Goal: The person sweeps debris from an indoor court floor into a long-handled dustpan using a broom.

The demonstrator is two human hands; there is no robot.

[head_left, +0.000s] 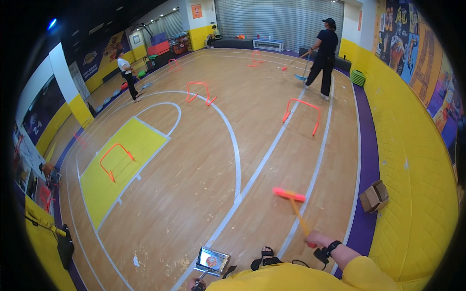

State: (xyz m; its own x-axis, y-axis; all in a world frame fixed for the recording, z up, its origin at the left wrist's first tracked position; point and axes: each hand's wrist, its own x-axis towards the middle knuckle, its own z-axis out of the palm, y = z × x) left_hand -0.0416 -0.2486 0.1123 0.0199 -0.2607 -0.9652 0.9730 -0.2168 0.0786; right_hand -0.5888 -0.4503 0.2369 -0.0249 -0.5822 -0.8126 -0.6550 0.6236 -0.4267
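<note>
My right hand (316,238) is closed round the orange handle of a broom (300,218). Its bright pink-red head (289,195) is out ahead of me over the wooden floor, slightly blurred. At the lower edge my left hand (196,283), partly cut off, grips the short handle of a shiny silver dustpan (223,262). Something reddish and pale shows inside the pan; I cannot make out what. Pale crumbs and flakes (182,223) are scattered over the floor left of the broom, with a larger white scrap (136,261) farther left.
Orange hurdles (302,103) stand about the court, one on the yellow area (127,150). A cardboard box (374,196) lies by the padded yellow wall (412,169) at right. Farther off, a person in black (326,48) holds a broom and blue dustpan (300,77); another person (125,70) stands left.
</note>
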